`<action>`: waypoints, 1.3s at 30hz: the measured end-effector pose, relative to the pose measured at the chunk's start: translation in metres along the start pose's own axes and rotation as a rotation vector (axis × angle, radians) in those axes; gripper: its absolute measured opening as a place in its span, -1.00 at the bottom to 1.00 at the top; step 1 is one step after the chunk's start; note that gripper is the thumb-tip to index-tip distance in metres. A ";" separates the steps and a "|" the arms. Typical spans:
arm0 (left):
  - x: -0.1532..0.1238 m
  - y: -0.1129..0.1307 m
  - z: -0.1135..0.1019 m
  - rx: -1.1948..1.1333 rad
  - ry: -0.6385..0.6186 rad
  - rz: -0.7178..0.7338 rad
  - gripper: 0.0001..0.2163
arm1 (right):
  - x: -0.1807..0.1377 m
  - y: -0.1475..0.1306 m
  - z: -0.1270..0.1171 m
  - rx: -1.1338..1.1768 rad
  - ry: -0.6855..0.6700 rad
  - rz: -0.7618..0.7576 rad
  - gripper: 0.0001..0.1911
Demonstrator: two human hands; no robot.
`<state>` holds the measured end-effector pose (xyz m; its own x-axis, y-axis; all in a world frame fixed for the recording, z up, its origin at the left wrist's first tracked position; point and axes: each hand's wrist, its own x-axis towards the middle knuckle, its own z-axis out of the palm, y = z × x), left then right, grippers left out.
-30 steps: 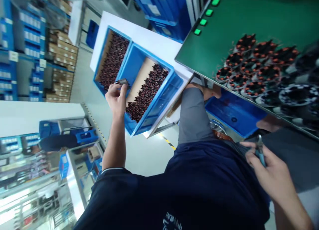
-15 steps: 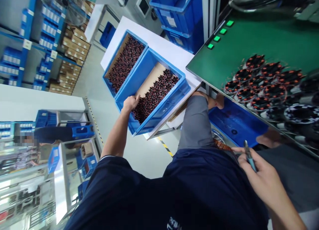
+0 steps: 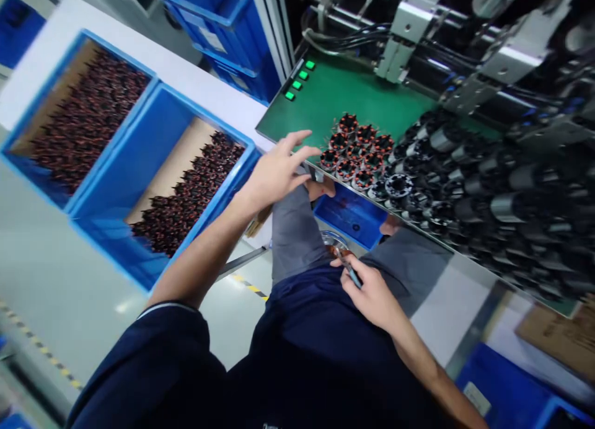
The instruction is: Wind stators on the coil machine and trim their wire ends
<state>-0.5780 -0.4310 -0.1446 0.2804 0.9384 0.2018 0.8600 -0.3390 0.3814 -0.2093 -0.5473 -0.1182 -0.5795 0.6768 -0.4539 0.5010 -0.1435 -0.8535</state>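
Observation:
My left hand point(image 3: 276, 172) is open and holds nothing. Its fingers are spread over the near left corner of the green work surface point(image 3: 367, 100), beside a cluster of wound motor stators point(image 3: 357, 145) with orange and black tops and thin loose wires. In my right hand point(image 3: 374, 292), low over my lap, is a pair of small pliers point(image 3: 354, 275) with a teal handle, jaws pointing away from me; whether the jaws meet is too small to tell. Left of my left forearm, a blue bin point(image 3: 160, 100) holds packed rows of the dark, orange-marked parts.
A second blue bin point(image 3: 9, 145) of such parts stands on the white table point(image 3: 69, 20). Dark cylindrical parts point(image 3: 506, 212) crowd the surface's right side, below machine fixtures point(image 3: 411, 26). A blue tray point(image 3: 351, 215) is under the bench. Stacked blue crates point(image 3: 223, 32) stand behind.
My left hand has left the stators in the blue bin and moved right to the green surface, its fingers opening. The view has turned right. My right hand still holds the pliers.

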 end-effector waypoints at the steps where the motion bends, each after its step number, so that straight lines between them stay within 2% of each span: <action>1: 0.016 0.008 0.016 0.032 -0.041 0.016 -0.45 | -0.005 -0.004 0.000 0.018 -0.014 -0.009 -0.62; 3: 0.036 0.011 0.040 0.068 -0.094 0.019 -0.42 | -0.015 -0.007 0.000 0.074 -0.034 -0.019 -0.64; 6: 0.045 -0.009 0.055 0.005 -0.084 0.031 -0.34 | -0.028 0.004 0.000 0.156 -0.005 0.005 -0.64; 9: 0.041 -0.032 0.054 -0.171 0.086 0.023 -0.32 | -0.034 0.024 0.005 0.215 0.083 0.073 -0.61; 11: 0.034 -0.028 0.045 -0.324 0.280 -0.022 -0.35 | -0.033 0.033 0.010 0.259 0.129 0.103 -0.56; 12: 0.029 -0.018 0.039 -0.403 0.369 -0.054 -0.39 | -0.031 0.034 0.011 0.282 0.157 0.098 -0.53; 14: 0.019 0.018 0.024 -0.539 0.481 -0.104 -0.52 | -0.024 0.028 0.013 0.330 0.251 0.037 -0.51; 15: 0.013 0.041 0.017 -0.591 0.483 -0.110 -0.59 | -0.020 0.022 0.013 0.355 0.318 -0.018 -0.53; 19: -0.009 0.131 -0.005 -0.644 0.426 0.045 -0.70 | -0.004 -0.014 0.002 0.418 0.615 -0.271 -0.67; 22: -0.018 0.168 -0.008 -0.672 0.416 0.077 -0.73 | 0.004 -0.041 -0.009 0.360 0.717 -0.338 -0.68; 26: -0.023 0.184 -0.005 -0.607 0.426 0.089 -0.70 | 0.008 -0.058 -0.015 0.321 0.662 -0.368 -0.64; 32: -0.027 0.189 -0.007 -0.532 0.344 0.077 -0.67 | 0.007 -0.052 -0.018 0.333 0.637 -0.370 -0.67; 36: -0.030 0.186 -0.005 -0.424 0.295 0.089 -0.72 | 0.002 -0.050 -0.039 0.348 0.388 -0.323 -0.73; 39: -0.030 0.180 -0.004 -0.282 0.348 0.127 -0.81 | -0.003 -0.043 -0.053 0.555 0.158 -0.243 -0.70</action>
<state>-0.4333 -0.5199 -0.0788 0.1745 0.8267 0.5349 0.6651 -0.4995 0.5550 -0.1950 -0.5045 -0.0663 -0.5117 0.8298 -0.2228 -0.0661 -0.2965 -0.9527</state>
